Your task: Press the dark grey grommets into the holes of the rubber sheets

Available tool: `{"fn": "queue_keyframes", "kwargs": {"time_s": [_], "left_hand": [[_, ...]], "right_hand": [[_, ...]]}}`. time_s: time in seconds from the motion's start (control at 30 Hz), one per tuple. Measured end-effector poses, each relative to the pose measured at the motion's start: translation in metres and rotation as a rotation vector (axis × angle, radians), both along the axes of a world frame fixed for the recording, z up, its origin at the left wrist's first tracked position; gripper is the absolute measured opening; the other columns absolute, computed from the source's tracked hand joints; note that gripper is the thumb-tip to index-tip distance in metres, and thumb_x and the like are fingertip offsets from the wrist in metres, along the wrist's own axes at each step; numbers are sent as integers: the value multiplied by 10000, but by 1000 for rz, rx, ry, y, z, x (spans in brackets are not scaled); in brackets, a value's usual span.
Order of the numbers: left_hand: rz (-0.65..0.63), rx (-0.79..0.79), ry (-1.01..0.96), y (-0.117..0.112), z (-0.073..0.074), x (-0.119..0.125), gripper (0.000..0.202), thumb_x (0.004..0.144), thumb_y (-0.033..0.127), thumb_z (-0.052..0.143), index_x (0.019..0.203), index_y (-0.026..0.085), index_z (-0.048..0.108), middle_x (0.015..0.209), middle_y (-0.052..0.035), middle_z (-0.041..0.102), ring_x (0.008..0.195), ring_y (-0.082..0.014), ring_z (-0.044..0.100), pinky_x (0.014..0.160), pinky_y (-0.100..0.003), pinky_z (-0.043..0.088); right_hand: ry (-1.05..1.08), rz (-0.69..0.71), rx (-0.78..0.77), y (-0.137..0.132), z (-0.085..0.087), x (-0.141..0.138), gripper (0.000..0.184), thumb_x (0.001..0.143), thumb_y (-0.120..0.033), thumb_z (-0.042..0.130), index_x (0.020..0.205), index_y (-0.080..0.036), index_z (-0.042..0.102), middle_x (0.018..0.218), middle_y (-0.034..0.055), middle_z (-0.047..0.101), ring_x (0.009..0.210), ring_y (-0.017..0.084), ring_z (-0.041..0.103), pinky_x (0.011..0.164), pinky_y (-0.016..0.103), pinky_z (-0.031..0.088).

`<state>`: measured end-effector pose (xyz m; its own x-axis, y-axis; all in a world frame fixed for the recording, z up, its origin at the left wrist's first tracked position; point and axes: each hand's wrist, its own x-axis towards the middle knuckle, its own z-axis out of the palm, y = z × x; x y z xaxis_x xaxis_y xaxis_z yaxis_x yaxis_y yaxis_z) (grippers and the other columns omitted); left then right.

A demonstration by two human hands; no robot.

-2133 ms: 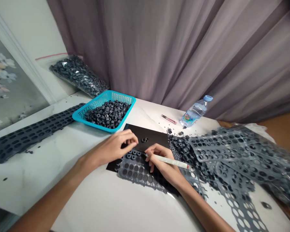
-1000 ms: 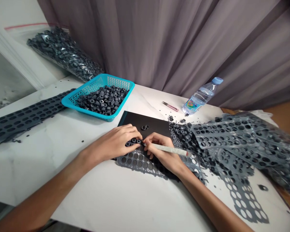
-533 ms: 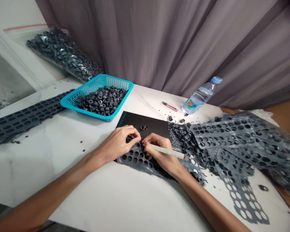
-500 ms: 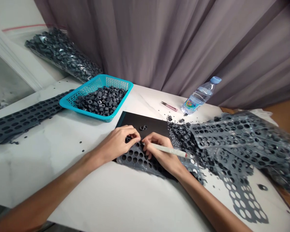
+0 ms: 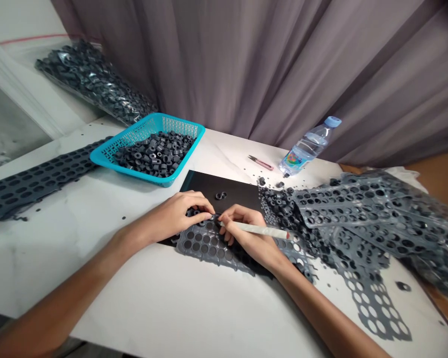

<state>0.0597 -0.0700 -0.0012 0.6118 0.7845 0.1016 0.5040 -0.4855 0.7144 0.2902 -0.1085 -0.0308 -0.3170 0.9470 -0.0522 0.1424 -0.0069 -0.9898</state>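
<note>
The turquoise basket (image 5: 176, 125) (filled with dark rings (image 5: 149, 154)) stands toward the far left corner of the table (image 5: 164, 308). The left hand (image 5: 179, 216) pinches, fingers narrow, the far edge of the perforated sheet (image 5: 205, 244), which lies on the black mat (image 5: 235, 188) toward the table's near edge. The right hand (image 5: 248, 237) clasps a white tool (image 5: 259, 230), its tip touching that sheet.

Left hand (image 5: 179, 216) pins the perforated rubber sheet (image 5: 205, 244) on the worktop (image 5: 179, 308); right hand (image 5: 248, 236) grips a white pen-like tool (image 5: 256, 229), tip at the sheet's far edge.
</note>
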Motion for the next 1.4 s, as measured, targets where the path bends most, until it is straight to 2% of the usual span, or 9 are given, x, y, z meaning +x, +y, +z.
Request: {"fn": "queue_keyframes", "kwargs": {"time_s": [0.37,0.67,0.83,0.9,0.97,1.03,1.1,1.2,1.4], "left_hand": [[-7,51,19,-2,-3,0,149,1005,307,616,1044,252,748,1040,2,735,1011,-192,660,917,-327,473],[-76,220,143,-8,3,1,179,1036,272,552,1128,245,703,1106,-9,718,1030,-198,659,901,-338,472],[-54,340,77,-9,-5,7,217,1044,222,509,971,201,713,1033,-45,724,953,-215,661,889,-375,477],[118,266,-142,-4,-4,4,187,1030,251,544,943,195,700,996,-47,724,920,-207,673,880,-365,501],[317,75,-440,4,1,-3,160,993,331,621,955,191,689,964,-43,716,886,-198,689,847,-343,536],[409,-141,-690,11,7,-9,210,952,391,681,973,183,692,966,-44,712,895,-192,701,852,-322,560],[366,-310,-790,13,11,-10,243,927,404,715,1007,174,711,1033,-59,720,946,-190,705,908,-318,561],[234,-456,-744,7,12,-3,283,911,388,739,1106,183,725,1128,-81,732,987,-197,713,959,-340,557],[141,-780,-688,-6,3,9,293,967,331,674,1219,185,709,1149,-91,772,1159,-229,707,1108,-392,503]], "right_hand": [[-55,5,9,-1,2,-2,148,969,-308,608,917,-176,651,765,14,686,615,116,616,542,208,497],[-101,4,24,-1,1,-4,145,957,-314,601,918,-181,645,746,2,669,611,121,615,533,204,485],[-249,11,168,-3,3,-5,135,943,-275,601,858,-182,650,699,-18,633,613,115,572,548,204,437],[-253,-2,168,-2,2,-5,110,925,-249,609,846,-181,646,689,-21,629,605,111,564,536,199,425],[-187,-9,91,0,0,-5,94,921,-246,607,871,-179,649,692,-15,646,580,109,574,504,191,429],[-82,-7,11,3,0,-4,114,924,-276,619,899,-172,658,708,3,673,562,114,595,466,188,438],[21,-39,-18,6,1,-3,179,930,-338,638,909,-163,667,715,23,690,552,124,611,436,193,448],[124,-152,-9,9,3,-1,253,931,-418,664,920,-165,671,697,20,681,520,118,584,416,198,460],[95,-185,-13,8,5,-2,271,938,-444,676,936,-174,655,714,13,660,535,117,569,441,203,475]]}}
